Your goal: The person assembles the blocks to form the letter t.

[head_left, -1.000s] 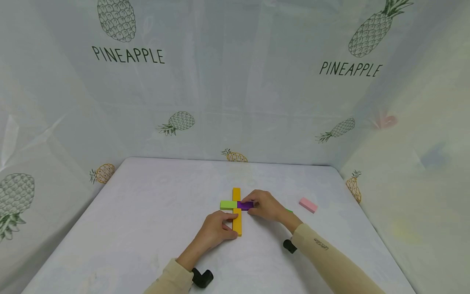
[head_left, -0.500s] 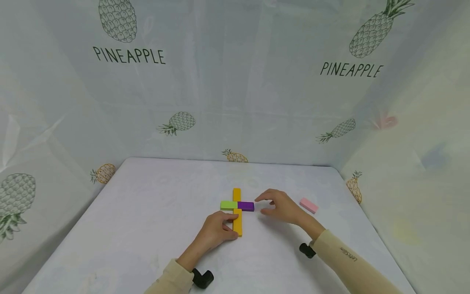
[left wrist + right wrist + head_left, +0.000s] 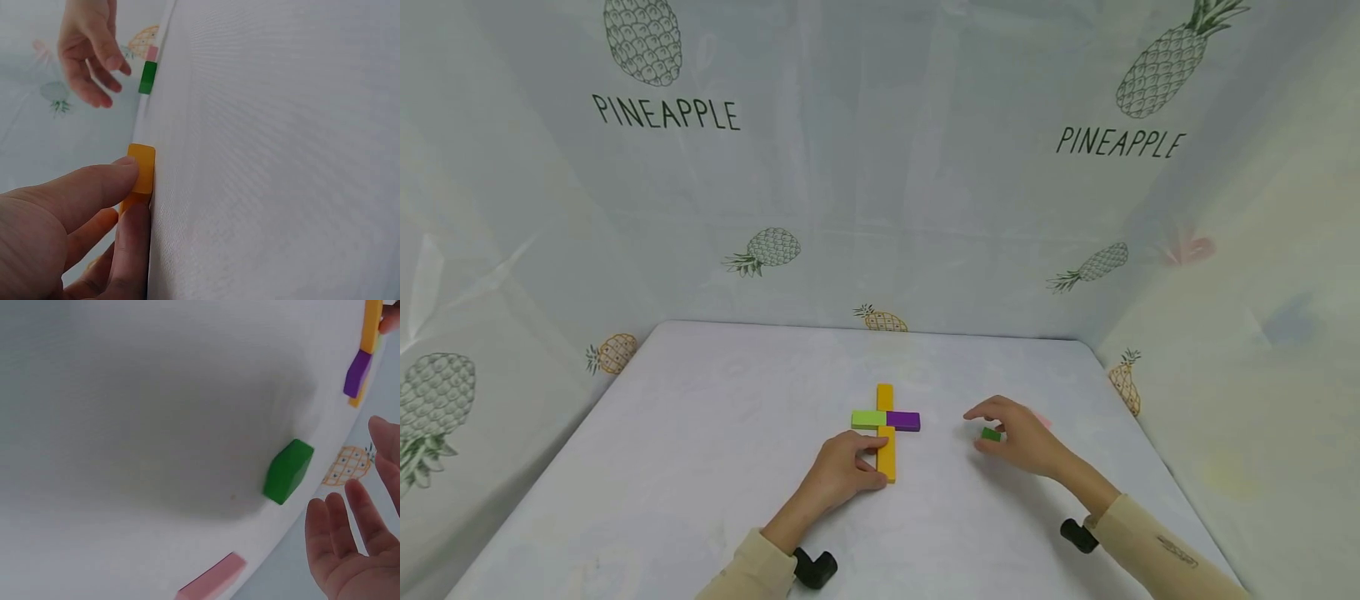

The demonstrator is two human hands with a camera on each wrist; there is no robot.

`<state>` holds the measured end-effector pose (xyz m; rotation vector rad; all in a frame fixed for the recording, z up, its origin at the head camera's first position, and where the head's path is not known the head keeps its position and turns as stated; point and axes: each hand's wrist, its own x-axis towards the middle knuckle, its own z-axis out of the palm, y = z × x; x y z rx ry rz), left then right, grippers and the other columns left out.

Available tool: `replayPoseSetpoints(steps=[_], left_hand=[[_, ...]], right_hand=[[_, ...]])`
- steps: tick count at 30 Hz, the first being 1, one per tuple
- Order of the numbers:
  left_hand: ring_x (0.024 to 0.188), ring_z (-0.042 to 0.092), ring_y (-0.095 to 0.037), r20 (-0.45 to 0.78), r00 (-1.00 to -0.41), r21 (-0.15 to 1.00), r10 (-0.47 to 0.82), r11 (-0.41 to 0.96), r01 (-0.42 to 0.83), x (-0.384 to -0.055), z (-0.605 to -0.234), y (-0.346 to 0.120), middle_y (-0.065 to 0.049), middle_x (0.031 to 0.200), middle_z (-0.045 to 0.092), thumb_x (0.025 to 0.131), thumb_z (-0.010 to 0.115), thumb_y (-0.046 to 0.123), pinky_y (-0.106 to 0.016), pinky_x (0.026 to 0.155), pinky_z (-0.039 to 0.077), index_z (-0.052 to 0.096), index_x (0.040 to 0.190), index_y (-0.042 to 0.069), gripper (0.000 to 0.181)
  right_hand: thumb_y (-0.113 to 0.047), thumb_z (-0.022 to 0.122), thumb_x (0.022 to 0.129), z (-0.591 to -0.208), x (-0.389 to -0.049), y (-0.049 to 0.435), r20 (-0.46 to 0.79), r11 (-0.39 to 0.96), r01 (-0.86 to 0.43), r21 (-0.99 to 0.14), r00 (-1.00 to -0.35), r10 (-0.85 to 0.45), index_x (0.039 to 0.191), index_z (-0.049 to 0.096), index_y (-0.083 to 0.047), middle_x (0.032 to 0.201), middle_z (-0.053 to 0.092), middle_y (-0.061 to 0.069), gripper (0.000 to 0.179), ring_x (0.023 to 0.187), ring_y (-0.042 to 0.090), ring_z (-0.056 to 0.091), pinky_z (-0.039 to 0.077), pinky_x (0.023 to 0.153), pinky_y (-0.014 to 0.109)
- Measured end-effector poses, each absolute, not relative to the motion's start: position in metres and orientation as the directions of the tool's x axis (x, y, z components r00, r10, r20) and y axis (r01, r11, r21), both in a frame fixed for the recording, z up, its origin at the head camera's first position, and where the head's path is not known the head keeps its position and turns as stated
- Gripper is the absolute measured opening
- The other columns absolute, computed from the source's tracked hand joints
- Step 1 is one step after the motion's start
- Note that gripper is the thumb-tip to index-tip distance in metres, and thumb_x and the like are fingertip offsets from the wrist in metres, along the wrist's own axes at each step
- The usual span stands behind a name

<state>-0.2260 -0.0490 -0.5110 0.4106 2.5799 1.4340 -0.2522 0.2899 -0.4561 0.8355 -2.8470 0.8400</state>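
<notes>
My left hand (image 3: 841,465) pinches the near yellow block (image 3: 887,463) between thumb and fingers, flat on the table. Beyond its far end a light green block (image 3: 867,419) and a purple block (image 3: 904,421) lie end to end crosswise. Another yellow block (image 3: 885,397) points away behind them, so the group makes a cross. Off to the right, my right hand (image 3: 1026,437) hovers with fingers apart around a dark green block (image 3: 289,471). The right wrist view shows a gap between that block and the fingers.
A pink block (image 3: 212,578) lies past the green one, mostly hidden behind my right hand in the head view. White cloth covers the table (image 3: 737,375). A pineapple-print curtain (image 3: 880,183) rises at its back and sides.
My right hand has let go of the purple block and moved right, to the dark green block. My left hand has stayed on the near yellow block.
</notes>
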Motion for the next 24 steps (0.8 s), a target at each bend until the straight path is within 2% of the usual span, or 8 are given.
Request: replayPoseSetpoints(steps=[9,16,24], left_hand=[[0.077,0.063,-0.012,-0.014,-0.951,0.848,0.309,0.508,0.153,-0.225,-0.508,-0.048,-0.004,0.111,0.067,0.081,0.094,0.017,-0.023,0.065,0.054,0.075,0.134,0.013,0.056],[0.076,0.063,-0.012,-0.022,-0.952,0.85,0.304,0.508,0.142,-0.226,-0.508,-0.048,-0.003,0.109,0.066,0.081,0.094,0.017,-0.023,0.065,0.054,0.075,0.134,0.013,0.057],[0.076,0.063,-0.012,-0.032,-0.953,0.848,0.3,0.513,0.133,-0.226,-0.508,-0.047,-0.002,0.107,0.066,0.081,0.094,0.018,-0.023,0.065,0.054,0.075,0.134,0.014,0.057]], right_hand=[[-0.006,0.087,0.086,-0.467,-0.248,0.308,0.204,0.742,-0.456,-0.491,-0.889,-0.411,0.124,0.074,-0.007,0.121,0.068,0.006,0.041,0.11,0.032,0.067,0.063,0.086,0.042],[-0.002,0.087,0.085,-0.471,-0.245,0.312,0.191,0.727,-0.42,-0.543,-0.905,-0.38,0.12,0.074,-0.005,0.117,0.067,0.011,0.037,0.108,0.035,0.067,0.063,0.085,0.043],[0.0,0.085,0.087,-0.479,-0.242,0.319,0.193,0.706,-0.384,-0.595,-0.921,-0.339,0.117,0.074,-0.004,0.112,0.068,0.01,0.033,0.104,0.035,0.07,0.063,0.084,0.039]])
